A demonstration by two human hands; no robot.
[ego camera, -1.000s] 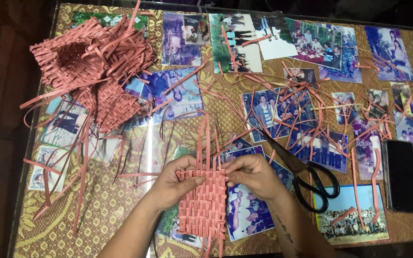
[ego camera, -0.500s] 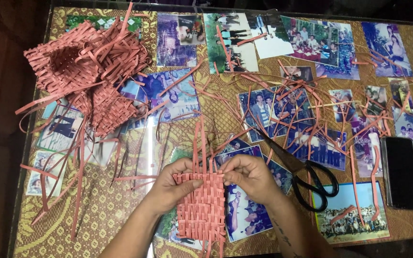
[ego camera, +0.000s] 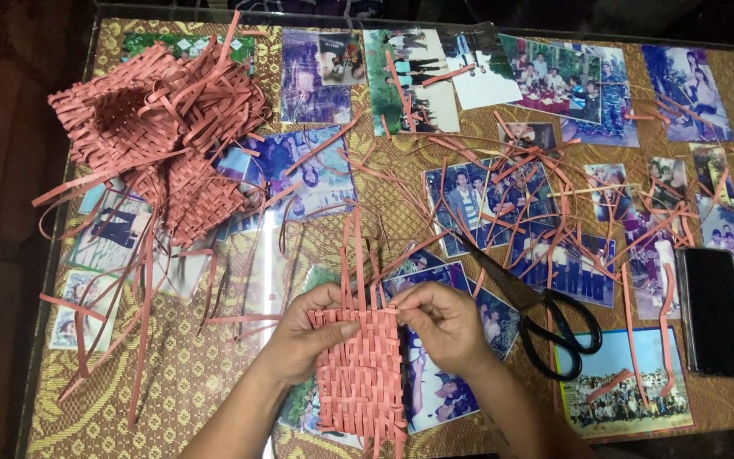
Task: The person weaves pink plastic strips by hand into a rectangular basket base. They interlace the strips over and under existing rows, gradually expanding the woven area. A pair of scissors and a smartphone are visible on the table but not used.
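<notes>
Photo-strewn glass table (ego camera: 214, 374) was seen, where a pink woven strip mat (ego camera: 358, 374) was pinched by left hand (ego camera: 307, 340) and right hand (ego camera: 443, 327), weaving apparently mid-row, firm tucking judged needed.

The woven mat (ego camera: 360, 374) is salmon pink in a fine checker weave, and so are the basket (ego camera: 142, 119) at the table's far left corner and the loose strips (ego camera: 554, 195) strewn across the middle. The table (ego camera: 189, 382) shows a gold cloth with a brown floral pattern under glass. The photos (ego camera: 316, 170) run to blues, purples and greens. The scissors (ego camera: 545, 319) near the front edge and the phone (ego camera: 713, 310) by the right edge are black.
</notes>
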